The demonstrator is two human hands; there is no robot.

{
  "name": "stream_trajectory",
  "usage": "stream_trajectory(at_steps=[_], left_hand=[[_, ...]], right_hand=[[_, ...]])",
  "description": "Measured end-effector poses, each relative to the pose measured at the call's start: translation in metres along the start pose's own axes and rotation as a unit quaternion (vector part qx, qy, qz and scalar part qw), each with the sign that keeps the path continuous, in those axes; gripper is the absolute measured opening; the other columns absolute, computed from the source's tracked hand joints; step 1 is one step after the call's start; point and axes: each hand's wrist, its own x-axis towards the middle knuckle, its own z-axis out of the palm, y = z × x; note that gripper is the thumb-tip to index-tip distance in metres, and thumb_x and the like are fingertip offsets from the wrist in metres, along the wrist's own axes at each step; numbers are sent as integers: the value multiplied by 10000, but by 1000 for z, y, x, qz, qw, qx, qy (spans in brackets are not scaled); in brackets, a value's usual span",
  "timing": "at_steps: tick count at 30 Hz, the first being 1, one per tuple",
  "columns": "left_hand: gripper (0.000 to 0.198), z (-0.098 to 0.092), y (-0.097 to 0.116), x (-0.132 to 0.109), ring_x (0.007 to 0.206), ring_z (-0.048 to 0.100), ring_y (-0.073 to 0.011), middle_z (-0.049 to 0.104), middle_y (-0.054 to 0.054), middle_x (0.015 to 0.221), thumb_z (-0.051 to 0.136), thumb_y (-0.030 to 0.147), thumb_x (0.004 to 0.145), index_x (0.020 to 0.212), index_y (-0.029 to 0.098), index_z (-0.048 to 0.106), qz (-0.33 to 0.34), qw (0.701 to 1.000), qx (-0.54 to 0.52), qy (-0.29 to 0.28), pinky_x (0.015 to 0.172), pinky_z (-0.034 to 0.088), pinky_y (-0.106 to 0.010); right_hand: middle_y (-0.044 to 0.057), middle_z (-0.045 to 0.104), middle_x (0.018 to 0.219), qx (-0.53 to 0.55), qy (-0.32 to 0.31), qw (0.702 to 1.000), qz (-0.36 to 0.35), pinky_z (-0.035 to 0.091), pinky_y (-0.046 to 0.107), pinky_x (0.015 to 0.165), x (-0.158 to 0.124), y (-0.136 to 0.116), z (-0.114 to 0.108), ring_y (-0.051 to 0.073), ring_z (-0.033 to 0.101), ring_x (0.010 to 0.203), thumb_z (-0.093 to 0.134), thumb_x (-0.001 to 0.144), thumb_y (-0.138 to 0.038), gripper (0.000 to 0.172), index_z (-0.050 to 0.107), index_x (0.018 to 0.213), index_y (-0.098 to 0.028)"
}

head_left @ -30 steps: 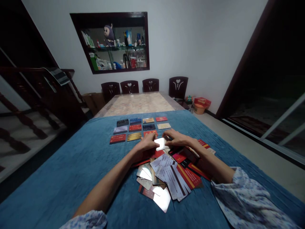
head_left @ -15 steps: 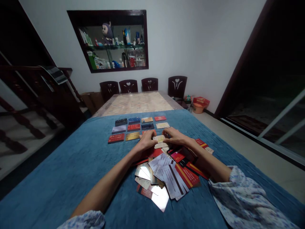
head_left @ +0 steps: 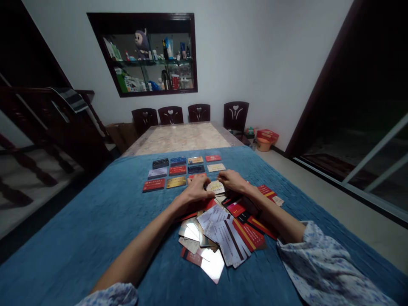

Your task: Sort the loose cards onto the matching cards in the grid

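Between my two hands is a cream-coloured card (head_left: pixel 216 187), perhaps with others under it. My left hand (head_left: pixel 199 188) grips its left side, with the thumb along the near edge. On its right side, my right hand (head_left: pixel 232 180) has its fingers bent against the card. Just under and in front of my hands lies a loose pile of cards, with silvery cards (head_left: pixel 228 238), red cards (head_left: pixel 251 234) and a shiny reflective card (head_left: pixel 213 265). Part of a red card (head_left: pixel 201 175) shows behind my left hand.
Beyond my hands, neat rows of cards include a red one (head_left: pixel 153 185), a gold one (head_left: pixel 176 182) and a cream one (head_left: pixel 216 168). They lie on a blue cloth (head_left: pixel 95 221) covering the table's near part. Several dark chairs (head_left: pixel 236 114) stand at the far end.
The cream card now looks more tilted between my hands, and my left thumb has slid slightly along its near edge. The whole view has shifted a little; the pile and rows look the same.
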Motion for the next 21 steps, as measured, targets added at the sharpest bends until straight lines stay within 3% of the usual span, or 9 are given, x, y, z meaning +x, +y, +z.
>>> stream_trajectory(at_steps=[6,13,18,21], left_hand=[[392,-1,0,-3,1102,506,-308,627,-82,1100,713,423,722,1029,183,670,11,999,42,2,954,358,-439],[395,1,1,-4,1140,460,-309,596,-100,1187,696,379,738,1088,199,654,39,997,61,17,958,330,-444],[374,3,0,-3,1125,459,-299,593,-100,1179,669,375,758,1084,192,658,47,996,72,32,943,332,-436],[358,2,-1,-3,1121,457,-298,593,-96,1167,660,376,761,1069,192,657,47,995,78,37,939,332,-438]], right_hand=[[69,725,899,19,2,1000,-4,360,235,665,3,3,2,168,588,789,472,890,-250,258,717,910,-172],[67,719,891,41,-1,999,6,389,233,692,3,4,-4,173,602,805,475,898,-258,264,718,917,-156],[41,701,867,77,-65,994,-33,414,241,719,-5,7,-26,173,603,804,530,874,-323,268,710,983,-157],[35,688,918,43,-97,991,-82,427,252,722,-9,10,-37,195,595,841,660,786,-425,345,709,1014,-170]])
